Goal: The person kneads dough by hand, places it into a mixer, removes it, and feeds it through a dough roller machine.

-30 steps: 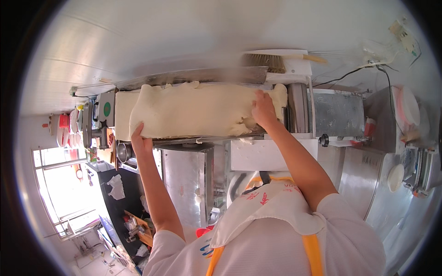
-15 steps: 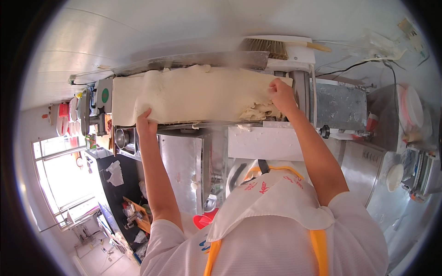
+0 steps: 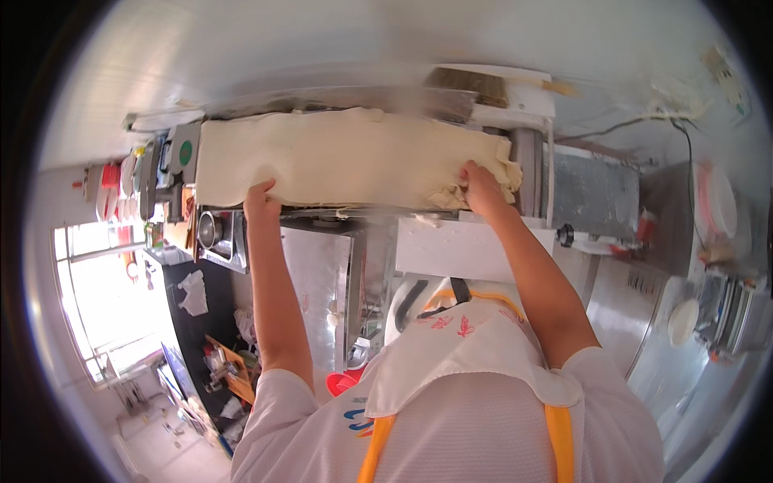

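Observation:
A long, pale sheet of dough (image 3: 322,157) lies stretched from left to right before me, smooth over most of its length. Its right end is ragged and bunched up (image 3: 509,165), close to a metal roller (image 3: 527,173). My left hand (image 3: 262,201) grips the near edge toward the left end, thumb on top and the other fingers hidden beneath. Fingers curled, my right hand (image 3: 483,189) grasps the crumpled dough near the right end. What the sheet rests on is mostly hidden under it.
Beyond the roller is a grey metal plate (image 3: 596,189) with a black knob (image 3: 565,235) at its near corner. A brush (image 3: 467,87) lies behind the dough. A grey machine part (image 3: 183,153) stands at the left end. Nearer me is a white panel (image 3: 451,249).
My right hand has moved left and nearer to me from the far right corner, and the dough there is now bunched. My left hand stays at the near edge.

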A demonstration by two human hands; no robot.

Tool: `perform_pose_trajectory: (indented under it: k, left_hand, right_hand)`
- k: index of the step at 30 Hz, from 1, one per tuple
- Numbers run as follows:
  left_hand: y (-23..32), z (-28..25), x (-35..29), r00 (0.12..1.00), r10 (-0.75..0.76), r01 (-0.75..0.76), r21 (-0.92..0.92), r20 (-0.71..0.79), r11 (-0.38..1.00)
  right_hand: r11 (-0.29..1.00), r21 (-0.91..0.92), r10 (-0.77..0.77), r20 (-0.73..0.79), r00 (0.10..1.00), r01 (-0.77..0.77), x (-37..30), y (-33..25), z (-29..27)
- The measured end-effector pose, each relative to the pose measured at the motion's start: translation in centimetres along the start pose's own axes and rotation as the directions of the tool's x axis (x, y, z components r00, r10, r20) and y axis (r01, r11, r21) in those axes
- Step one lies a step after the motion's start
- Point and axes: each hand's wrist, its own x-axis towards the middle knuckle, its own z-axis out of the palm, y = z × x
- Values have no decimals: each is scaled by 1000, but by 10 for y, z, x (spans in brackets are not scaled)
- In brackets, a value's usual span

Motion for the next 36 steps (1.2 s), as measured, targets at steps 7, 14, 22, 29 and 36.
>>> perform_pose_trajectory:
  k: [7,14,22,29,36]
  left_hand:
    - [-14,21,12,979,202,-195,-260,-2,946]
    - [-10,37,-23,999,26,-30,-88,-45,996]
    - [-68,41,35,995,90,-74,-270,47,960]
    - [-67,36,-11,1000,-9,14,171,-27,985]
    - [-29,66,-70,994,92,-102,198,58,975]
  right_hand:
    - [999,-8,34,10,999,-34,-2,-5,-20]
    - [999,-39,-2,-196,981,-6,-14,-64,-16]
    - [992,78,-91,-117,989,101,-1,-127,15]
    - [986,61,-155,-42,987,158,0,-132,40]
    - [953,114,-279,-19,960,279,17,-184,57]
